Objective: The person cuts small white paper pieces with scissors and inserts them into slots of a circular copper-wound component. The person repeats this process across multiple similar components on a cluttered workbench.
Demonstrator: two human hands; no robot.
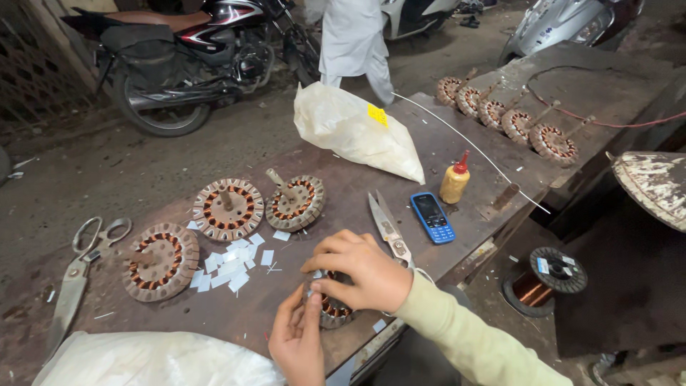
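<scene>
Both hands' grip clenched on wound stator (330, 309): right hand (364, 268) above, left hand (299, 339) below.

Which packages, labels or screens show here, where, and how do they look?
Translucent white plastic bag, bench rear: crumpled, with a yellow square sticker.
Blue keypad phone, beside the scissors: dark screen.
Yellow glue bottle, right of the phone: red nozzle.
Copper wire spool, on the ground: white label.

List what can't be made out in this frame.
- Head view: wound stator mostly covered by the right hand and left hand.
- White bag cut off by the bottom edge.
- Rusty cover cut off at the right edge.
- Phone screen too small to read.
</scene>
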